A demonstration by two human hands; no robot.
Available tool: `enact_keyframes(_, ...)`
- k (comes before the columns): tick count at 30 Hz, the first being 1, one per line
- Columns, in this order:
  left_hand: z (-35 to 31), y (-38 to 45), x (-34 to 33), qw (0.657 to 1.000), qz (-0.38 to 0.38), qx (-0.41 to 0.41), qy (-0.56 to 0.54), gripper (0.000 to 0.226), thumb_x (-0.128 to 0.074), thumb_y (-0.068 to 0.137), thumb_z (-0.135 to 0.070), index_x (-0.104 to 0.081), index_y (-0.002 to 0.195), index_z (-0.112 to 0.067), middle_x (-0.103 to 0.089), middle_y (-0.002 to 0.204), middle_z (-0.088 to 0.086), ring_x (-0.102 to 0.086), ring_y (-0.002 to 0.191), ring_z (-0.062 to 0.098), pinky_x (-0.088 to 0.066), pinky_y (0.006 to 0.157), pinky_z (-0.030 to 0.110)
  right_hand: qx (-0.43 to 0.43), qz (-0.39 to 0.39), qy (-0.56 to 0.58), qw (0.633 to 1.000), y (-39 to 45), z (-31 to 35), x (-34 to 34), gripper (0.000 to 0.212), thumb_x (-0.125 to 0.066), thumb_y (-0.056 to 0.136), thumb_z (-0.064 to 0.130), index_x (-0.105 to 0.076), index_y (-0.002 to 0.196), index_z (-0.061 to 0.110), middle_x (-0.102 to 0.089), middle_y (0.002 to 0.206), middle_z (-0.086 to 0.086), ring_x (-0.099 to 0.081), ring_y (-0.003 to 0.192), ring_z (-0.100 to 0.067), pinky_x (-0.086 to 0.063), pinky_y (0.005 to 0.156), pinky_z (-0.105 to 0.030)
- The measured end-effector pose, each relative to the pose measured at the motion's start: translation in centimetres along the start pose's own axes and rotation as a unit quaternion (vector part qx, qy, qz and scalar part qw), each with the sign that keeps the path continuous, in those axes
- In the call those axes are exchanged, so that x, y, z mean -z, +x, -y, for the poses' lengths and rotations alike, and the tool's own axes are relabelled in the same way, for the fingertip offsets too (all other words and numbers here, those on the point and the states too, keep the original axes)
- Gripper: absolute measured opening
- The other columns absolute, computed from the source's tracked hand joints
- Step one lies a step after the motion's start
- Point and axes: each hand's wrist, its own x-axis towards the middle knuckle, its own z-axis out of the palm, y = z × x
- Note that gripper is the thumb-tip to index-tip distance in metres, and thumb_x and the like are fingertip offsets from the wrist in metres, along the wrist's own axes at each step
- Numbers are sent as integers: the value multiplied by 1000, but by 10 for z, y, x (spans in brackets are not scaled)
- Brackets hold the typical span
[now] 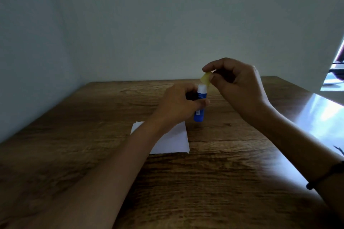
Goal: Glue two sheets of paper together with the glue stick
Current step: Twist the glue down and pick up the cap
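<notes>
A blue glue stick (199,113) with a white top stands upright above the wooden table, gripped around its middle by my left hand (176,104). Its yellow cap (206,79) is off and tilted, just above and right of the white tip, pinched between thumb and fingers of my right hand (236,87). A white sheet of paper (173,141) lies flat on the table under my left forearm, partly hidden by it. Another white sheet (260,83) shows behind my right hand, mostly hidden.
The wooden table (93,135) meets a pale wall at its far and left sides. Its right part is glossy with window glare (323,117). A dark object (337,70) sits beyond the table's far right corner. A dark band circles my right wrist (323,176).
</notes>
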Motion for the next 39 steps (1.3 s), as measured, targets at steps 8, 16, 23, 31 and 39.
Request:
enact_keyframes(8, -3, -1, -2, 1000, -23, -19, 7, 18, -71, 72, -22, -64, 88, -18, -67, 88, -1, -61, 83, 8, -46, 74, 22, 74, 62, -96, 991, 0, 5, 2, 15, -62, 83, 12, -70, 96, 16, -66, 86, 8, -58, 76, 0, -44, 71, -9)
enact_keyframes(16, -5, -4, -11, 996, -66, -47, 35, 22, -70, 73, -21, -65, 94, -16, -64, 85, -4, -58, 80, 8, -40, 68, 15, 100, 74, -137, 983, 2, 3, 3, 11, -63, 83, 13, -68, 92, 10, -65, 84, 1, -56, 72, -6, -39, 65, -6)
enact_keyframes(23, -3, -3, -13, 994, -72, -50, 61, 17, -71, 71, -19, -65, 87, -21, -53, 68, -23, -49, 64, -11, -36, 56, 1, 139, 106, -199, 964, 5, 1, 1, 11, -62, 84, 15, -63, 86, 4, -57, 79, 0, -45, 66, -6, -34, 62, -4)
enact_keyframes(31, 0, -3, -9, 999, -12, -31, 41, 19, -70, 73, -21, -65, 91, -18, -65, 87, -4, -57, 78, 1, -42, 65, 11, 119, 117, -195, 967, 2, -4, 5, 14, -62, 84, 13, -69, 95, 9, -59, 81, 7, -47, 66, 5, -35, 65, 0)
enact_keyframes(39, 0, -1, -4, 999, 51, 13, 5, 25, -69, 73, -28, -64, 95, -16, -68, 93, 2, -62, 88, 14, -49, 80, 33, 115, 130, -191, 966, 3, -5, 5, 21, -60, 84, 11, -68, 104, 11, -59, 85, 8, -48, 66, 7, -35, 66, 3)
